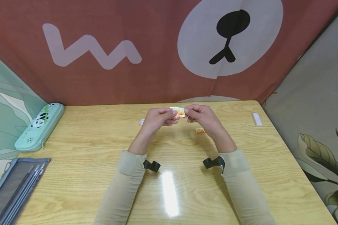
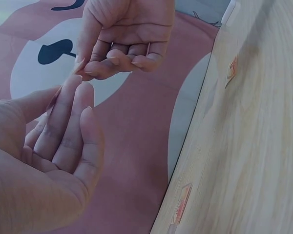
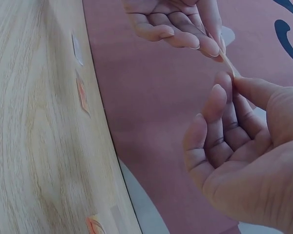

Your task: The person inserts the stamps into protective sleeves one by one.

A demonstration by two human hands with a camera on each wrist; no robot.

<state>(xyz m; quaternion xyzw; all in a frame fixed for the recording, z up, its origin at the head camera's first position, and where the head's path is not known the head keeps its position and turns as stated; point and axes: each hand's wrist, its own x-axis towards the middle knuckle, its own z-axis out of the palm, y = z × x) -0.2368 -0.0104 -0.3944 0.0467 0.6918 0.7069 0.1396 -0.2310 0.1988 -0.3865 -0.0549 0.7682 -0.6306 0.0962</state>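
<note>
Both hands hold a small flat shiny packet (image 1: 179, 111), orange and yellow with silvery edges, raised above the far part of the table. My left hand (image 1: 156, 118) pinches its left end between thumb and fingers. At the right end, my right hand (image 1: 202, 117) has it between thumb and forefinger. Seen edge-on in the right wrist view, the packet (image 3: 228, 63) spans the gap between the two hands. A similar orange packet (image 1: 200, 131) lies on the table below my right hand, partly covered by it. Beside my left hand a small white piece (image 1: 141, 122) peeks out.
A white block (image 1: 257, 119) lies at the far right of the wooden table (image 1: 87, 175). On the left are a mint panda pencil case (image 1: 40, 126) and a mesh zip pouch (image 1: 19, 187) with pens. A reddish curtain (image 1: 157, 78) hangs behind the table's far edge.
</note>
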